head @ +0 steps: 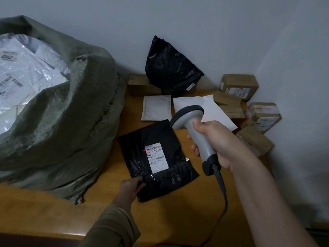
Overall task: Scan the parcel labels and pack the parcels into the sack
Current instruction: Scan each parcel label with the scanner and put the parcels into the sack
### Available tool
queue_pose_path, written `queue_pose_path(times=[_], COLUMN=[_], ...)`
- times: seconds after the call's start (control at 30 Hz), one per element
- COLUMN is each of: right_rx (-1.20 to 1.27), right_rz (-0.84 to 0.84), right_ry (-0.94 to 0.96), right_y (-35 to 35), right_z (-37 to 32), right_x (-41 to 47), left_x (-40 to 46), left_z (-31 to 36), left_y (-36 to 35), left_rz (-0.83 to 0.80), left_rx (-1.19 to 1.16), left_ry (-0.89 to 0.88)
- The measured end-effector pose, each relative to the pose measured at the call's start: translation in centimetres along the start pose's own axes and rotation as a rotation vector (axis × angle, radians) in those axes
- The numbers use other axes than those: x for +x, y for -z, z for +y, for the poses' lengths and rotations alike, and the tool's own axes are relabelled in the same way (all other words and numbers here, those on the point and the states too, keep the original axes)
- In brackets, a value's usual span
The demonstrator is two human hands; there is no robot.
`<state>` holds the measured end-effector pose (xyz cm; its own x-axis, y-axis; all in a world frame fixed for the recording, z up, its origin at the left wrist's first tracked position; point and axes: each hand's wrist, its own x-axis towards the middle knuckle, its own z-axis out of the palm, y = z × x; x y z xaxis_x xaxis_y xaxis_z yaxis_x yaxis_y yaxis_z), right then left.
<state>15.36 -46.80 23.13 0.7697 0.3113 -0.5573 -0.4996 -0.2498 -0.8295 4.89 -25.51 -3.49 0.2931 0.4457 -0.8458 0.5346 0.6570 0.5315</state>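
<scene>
On the wooden table point(44, 216), just beside the green sack point(67, 125) full of white parcels, lies a flat black parcel point(160, 138) with its white label point(156, 157) facing up. The left hand point(130, 188) pinches its near corner. The right hand point(215, 139) grips a grey scanner point(194, 129) above the parcel, and a red dot shows at the label's edge.
</scene>
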Motion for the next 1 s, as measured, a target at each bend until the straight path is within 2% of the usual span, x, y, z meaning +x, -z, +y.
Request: queue_pose_path(times=[0.23,0.33,0.47,0.57,0.67,0.77,0.83,1.0], right_rx=[0.062,0.036,0.047,0.091,0.166,0.228,0.247,0.283], right_rz=[0.022,0.048,0.092,0.116,0.137,0.133,0.121,0.031], right_ry=[-0.034,-0.016,0.083,0.164,0.260,0.368,0.431,0.476], right_y=[0.3,0.4,0.2,-0.1,-0.8,-1.9,-2.9,-5.9], right_z=[-0.2,-0.5,-1.4,-2.4,-3.6,-4.5,-5.2,-5.9], right_x=[-0.5,-0.9,-1.6,-2.1,-2.7,-3.1,-3.2,-3.0], left_x=[-0.1,-0.7,-3.5,-7.3,-10.4,-14.2,-16.3,-19.0], left_z=[0.0,0.4,1.3,4.1,8.0,12.1,14.9,21.2], left_y=[-0.6,-1.2,-2.9,-4.6,-6.0,-6.0,-4.9,0.3], left_rz=[-0.074,-0.028,-0.103,-0.266,-0.296,-0.236,-0.137,0.117], left_rx=[0.061,0.152,0.404,0.493,0.542,0.429,0.308,-0.096], left_ry=[0.043,-0.015,-0.321,-0.630,-0.875,-1.128,-1.276,-1.413])
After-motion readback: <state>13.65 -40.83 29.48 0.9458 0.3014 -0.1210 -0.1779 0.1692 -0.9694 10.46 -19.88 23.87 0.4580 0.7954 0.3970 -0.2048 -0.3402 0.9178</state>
